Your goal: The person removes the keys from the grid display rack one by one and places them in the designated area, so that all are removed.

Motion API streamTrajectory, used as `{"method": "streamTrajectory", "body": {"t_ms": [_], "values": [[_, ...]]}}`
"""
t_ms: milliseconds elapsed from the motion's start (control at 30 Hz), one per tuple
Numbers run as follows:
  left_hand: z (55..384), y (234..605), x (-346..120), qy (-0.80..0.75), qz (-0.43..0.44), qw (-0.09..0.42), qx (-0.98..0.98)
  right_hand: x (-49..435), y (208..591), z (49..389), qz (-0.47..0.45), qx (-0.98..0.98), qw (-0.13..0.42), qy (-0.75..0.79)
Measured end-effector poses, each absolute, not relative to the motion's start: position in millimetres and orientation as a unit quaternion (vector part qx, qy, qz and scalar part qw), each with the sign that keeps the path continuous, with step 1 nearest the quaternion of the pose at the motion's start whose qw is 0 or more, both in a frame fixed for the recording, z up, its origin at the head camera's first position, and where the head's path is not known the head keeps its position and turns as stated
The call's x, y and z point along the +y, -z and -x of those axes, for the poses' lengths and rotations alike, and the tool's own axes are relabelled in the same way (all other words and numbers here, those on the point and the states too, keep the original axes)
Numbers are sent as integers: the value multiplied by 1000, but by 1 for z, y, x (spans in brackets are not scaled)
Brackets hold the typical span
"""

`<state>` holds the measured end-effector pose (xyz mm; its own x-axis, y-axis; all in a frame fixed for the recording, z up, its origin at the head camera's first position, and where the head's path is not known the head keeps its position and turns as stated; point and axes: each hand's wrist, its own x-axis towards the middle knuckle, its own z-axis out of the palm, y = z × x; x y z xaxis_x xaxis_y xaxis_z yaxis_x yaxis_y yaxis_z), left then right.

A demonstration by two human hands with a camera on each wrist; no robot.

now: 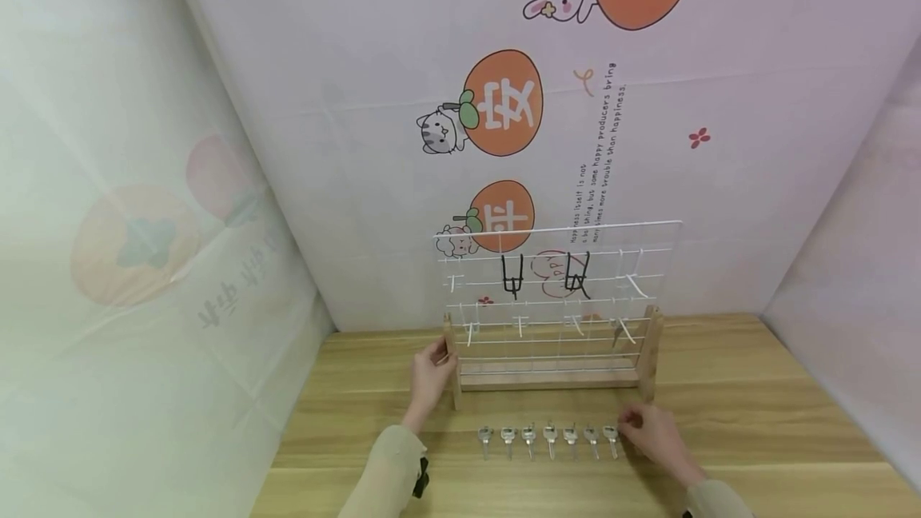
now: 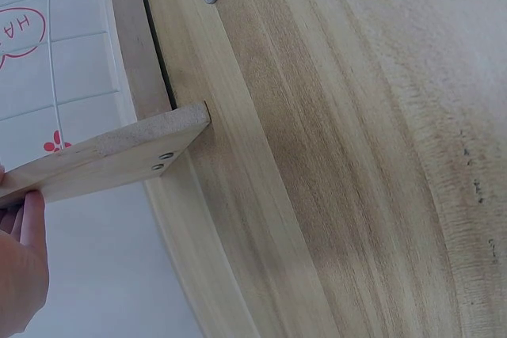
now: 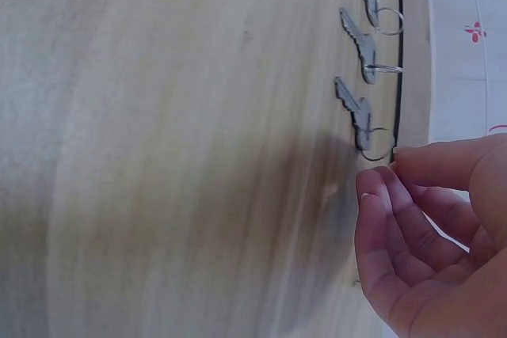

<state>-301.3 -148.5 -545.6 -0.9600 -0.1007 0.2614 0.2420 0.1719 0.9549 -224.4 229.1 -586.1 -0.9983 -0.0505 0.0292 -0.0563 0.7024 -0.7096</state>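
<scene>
My left hand (image 1: 429, 374) grips the left wooden upright (image 2: 103, 152) of a white wire grid rack (image 1: 547, 341), with fingers behind the post. Several silver keys (image 1: 550, 434) with split rings lie in a row on the table before the rack. At the right end of the row, my right hand (image 1: 653, 432) has its fingers bent and its fingertips right at the ring of the last key (image 3: 362, 120). Whether the fingers pinch that ring, I cannot tell. The ring's loop shows beside the thumb and fingertips in the right wrist view.
White hooks (image 1: 521, 326) and two black hooks (image 1: 512, 276) hang on the grid. The rack's right wooden upright (image 1: 649, 350) stands just beyond my right hand. Behind is a white printed backdrop (image 1: 374, 182), and wood-grain table (image 1: 777, 438) extends to the right.
</scene>
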Motion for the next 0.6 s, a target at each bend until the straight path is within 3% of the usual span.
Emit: {"method": "streamTrajectory", "body": {"t_ms": [333,600], "values": [[300,541,-148,637,41,131,-758,236,567,236,-44,-926,39,-372],[281,513,-146,637,59,120,-759,245,542,249,-53,-920,102,-374]]}}
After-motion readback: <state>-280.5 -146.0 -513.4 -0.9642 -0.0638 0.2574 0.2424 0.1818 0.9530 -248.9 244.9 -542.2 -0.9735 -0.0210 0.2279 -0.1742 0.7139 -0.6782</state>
